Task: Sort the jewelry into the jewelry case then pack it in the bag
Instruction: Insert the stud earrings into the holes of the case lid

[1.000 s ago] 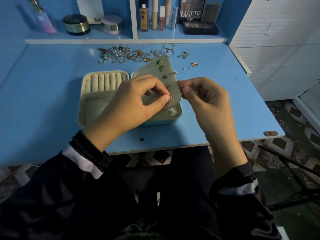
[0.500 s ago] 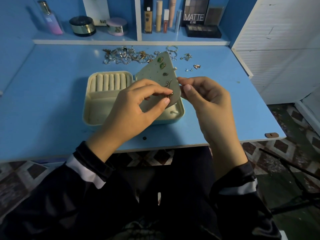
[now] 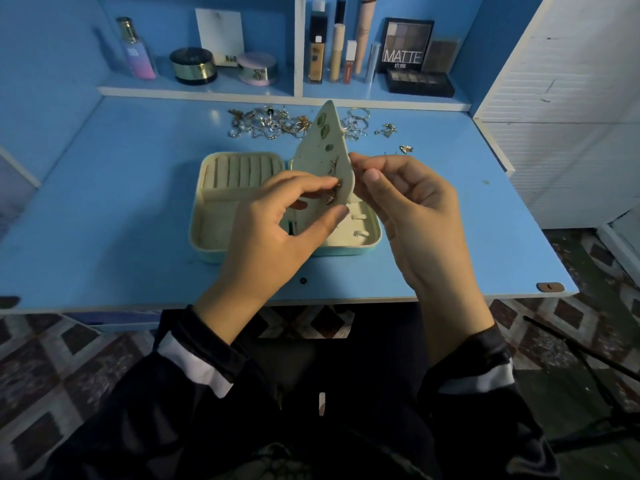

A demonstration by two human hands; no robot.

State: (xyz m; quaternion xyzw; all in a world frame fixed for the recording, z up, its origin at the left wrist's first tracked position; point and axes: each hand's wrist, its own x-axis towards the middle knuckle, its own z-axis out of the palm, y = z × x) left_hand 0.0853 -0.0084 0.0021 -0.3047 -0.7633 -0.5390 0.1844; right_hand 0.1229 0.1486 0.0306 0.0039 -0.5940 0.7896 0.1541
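An open cream jewelry case (image 3: 204,216) with a teal shell lies on the blue desk (image 3: 104,202), ring rolls in its left half. Its earring panel (image 3: 327,147) stands lifted above the right half, with green studs and a gold earring pinned on it. My left hand (image 3: 277,230) pinches a small gold earring (image 3: 333,195) against the panel's front. My right hand (image 3: 405,206) is curled behind the panel's right edge, fingertips on its back; what they pinch is hidden. A heap of loose jewelry (image 3: 270,124) lies behind the case. No bag is in view.
A few loose earrings (image 3: 406,148) lie right of the panel. The shelf behind holds a perfume bottle (image 3: 135,50), jars (image 3: 192,65), makeup tubes (image 3: 337,51) and palettes (image 3: 419,81). A white cabinet (image 3: 568,109) borders the desk's right side. The desk's front edge is near my forearms.
The panel has swung more upright and edge-on to me. The camera view has tilted down a little, so the shelf shows more. Both hands stay pinched at the panel's lower edge.
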